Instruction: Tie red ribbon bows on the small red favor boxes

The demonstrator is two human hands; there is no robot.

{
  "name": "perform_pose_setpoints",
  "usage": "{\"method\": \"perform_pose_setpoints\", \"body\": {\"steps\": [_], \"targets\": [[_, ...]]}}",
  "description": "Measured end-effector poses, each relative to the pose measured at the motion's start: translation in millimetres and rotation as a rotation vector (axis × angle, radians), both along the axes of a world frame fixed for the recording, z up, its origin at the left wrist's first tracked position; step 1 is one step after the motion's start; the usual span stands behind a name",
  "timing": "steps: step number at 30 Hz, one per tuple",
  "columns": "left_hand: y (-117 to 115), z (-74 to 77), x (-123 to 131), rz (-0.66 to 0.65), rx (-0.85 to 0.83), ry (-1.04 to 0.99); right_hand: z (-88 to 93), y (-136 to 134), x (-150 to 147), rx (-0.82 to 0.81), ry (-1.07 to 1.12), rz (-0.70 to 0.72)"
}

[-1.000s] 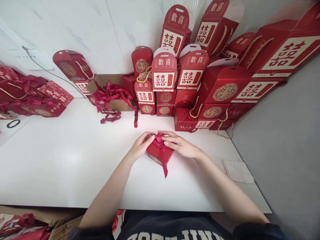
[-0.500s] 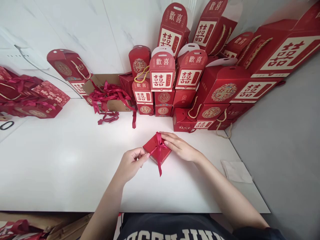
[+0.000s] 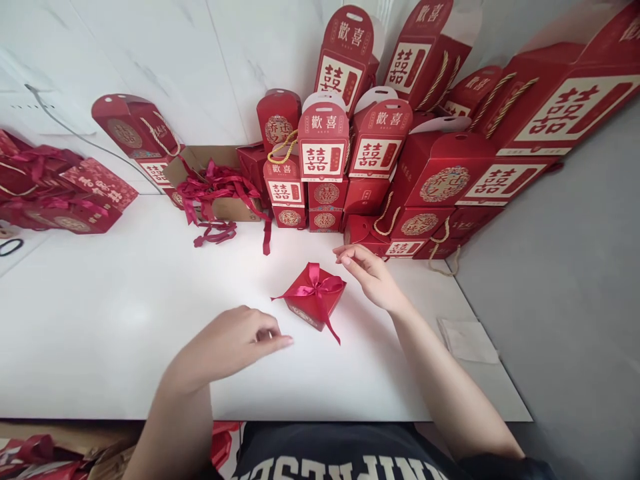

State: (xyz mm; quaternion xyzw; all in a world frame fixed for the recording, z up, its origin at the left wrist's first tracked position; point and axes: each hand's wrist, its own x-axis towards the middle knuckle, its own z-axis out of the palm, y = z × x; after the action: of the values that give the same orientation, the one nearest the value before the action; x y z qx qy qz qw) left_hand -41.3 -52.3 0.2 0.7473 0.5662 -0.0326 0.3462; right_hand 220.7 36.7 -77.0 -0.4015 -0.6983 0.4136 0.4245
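A small red gift box (image 3: 306,313) rests on the white table, turned cornerwise toward me. On its top sits a tied pink-red ribbon bow (image 3: 317,287), with one tail hanging over the front and another reaching left. My left hand (image 3: 250,335) hovers to the lower left of the box, thumb stretched out and fingers loosely curled, holding nothing. Just off the box's upper right side, my right hand (image 3: 367,270) is raised with its fingers half bent and apart. Neither hand touches the box or the ribbon.
Behind the box, stacked red gift boxes (image 3: 325,163) line the wall. A cardboard box (image 3: 240,210) of loose ribbons stands back left, with more red boxes (image 3: 85,217) at the far left. A folded white tissue (image 3: 467,340) lies at the right edge.
Both hands have let go: the left has left the ribbon tail and moved down left, the right has lifted off the box. The bow's tails lie differently, and the box is turned slightly.
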Motion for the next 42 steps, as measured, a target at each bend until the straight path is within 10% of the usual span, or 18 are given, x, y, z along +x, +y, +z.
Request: {"method": "perform_pose_setpoints", "body": {"steps": [4, 12, 27, 34, 42], "targets": [[30.4, 10.0, -1.9, 0.116, 0.231, -0.059, -3.5, -8.6, 0.1, -0.009, -0.057, -0.046], [103.3, -50.0, 19.5, -0.054, 0.166, -0.537, -9.4, -16.0, 6.7, -0.477, 0.053, 0.194], [86.4, -47.4, 9.0, -0.097, -0.005, -0.534, -5.0, -19.1, 13.0, -0.673, 0.021, 0.424], [79.4, -45.7, 5.8, -0.065, -0.107, -0.472, -4.4, -27.2, 7.5, -0.496, -0.073, 0.328], [68.1, -30.7, 11.4, -0.094, -0.128, -0.4, -6.2, -35.1, -4.2, 0.219, -0.476, -0.007]]}}
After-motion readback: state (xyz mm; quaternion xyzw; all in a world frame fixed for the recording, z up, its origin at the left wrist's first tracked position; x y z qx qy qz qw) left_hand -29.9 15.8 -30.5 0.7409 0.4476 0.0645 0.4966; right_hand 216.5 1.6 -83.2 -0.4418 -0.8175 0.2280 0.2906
